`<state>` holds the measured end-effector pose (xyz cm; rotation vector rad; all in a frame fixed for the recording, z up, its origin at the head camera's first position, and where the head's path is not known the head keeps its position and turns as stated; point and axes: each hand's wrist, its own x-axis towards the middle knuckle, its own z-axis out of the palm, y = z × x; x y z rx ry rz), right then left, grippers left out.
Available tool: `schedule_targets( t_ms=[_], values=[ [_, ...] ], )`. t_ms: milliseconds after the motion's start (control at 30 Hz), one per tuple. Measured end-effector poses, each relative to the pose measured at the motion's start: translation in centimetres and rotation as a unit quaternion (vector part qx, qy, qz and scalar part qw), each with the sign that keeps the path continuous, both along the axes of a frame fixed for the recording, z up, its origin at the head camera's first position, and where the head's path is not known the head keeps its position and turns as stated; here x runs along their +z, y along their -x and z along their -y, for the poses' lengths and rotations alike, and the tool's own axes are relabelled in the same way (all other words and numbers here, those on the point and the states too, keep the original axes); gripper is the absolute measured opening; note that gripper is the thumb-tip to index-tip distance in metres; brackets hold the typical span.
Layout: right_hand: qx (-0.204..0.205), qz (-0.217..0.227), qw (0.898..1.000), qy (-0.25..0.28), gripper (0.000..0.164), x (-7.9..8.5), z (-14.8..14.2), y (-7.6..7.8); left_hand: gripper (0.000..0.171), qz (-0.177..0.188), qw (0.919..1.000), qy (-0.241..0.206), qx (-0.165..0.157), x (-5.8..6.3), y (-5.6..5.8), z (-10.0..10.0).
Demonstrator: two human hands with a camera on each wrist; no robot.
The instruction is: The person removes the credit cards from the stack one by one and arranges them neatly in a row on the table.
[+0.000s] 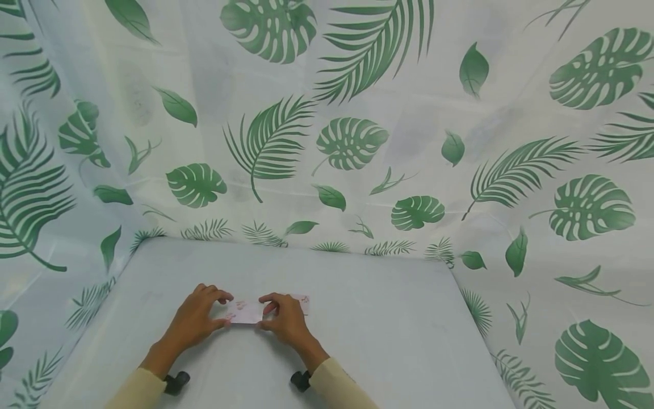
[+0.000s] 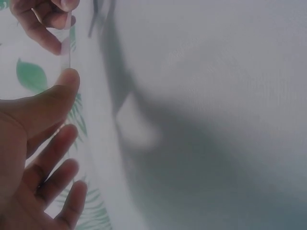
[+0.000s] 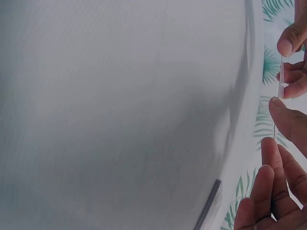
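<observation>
Nearest, two pale yellow sleeves (image 1: 138, 389) reach in from the lower edge, with a small black device (image 1: 176, 383) by each wrist. Beyond them the hands hold one pale pink card (image 1: 245, 313) between them: the left hand (image 1: 196, 319) pinches its left end between thumb and fingers, the right hand (image 1: 288, 320) its right end. Just past the right hand shows another pink patterned piece (image 1: 305, 304); whether it joins the card I cannot tell. Under all this spreads the white bench (image 1: 398, 329), and behind it hangs white sheeting (image 1: 409, 130) printed with green leaves
</observation>
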<state>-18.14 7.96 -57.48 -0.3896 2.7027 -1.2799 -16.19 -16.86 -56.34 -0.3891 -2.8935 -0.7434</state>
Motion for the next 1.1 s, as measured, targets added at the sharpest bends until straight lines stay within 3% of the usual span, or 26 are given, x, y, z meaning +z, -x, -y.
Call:
schedule_targets(
  t_ms=[533,1100],
  values=[
    [0.005,0.002,1.0,0.006,0.051,-0.6,2.2,-0.3,0.053,-0.001,0.9999,-0.008,0.013,-0.1,-0.9,1.8],
    [0.007,0.01,1.0,0.01,0.052,-1.0,4.5,-0.7,0.053,0.048,0.998,0.001,0.042,-0.4,-1.3,3.6]
  ],
)
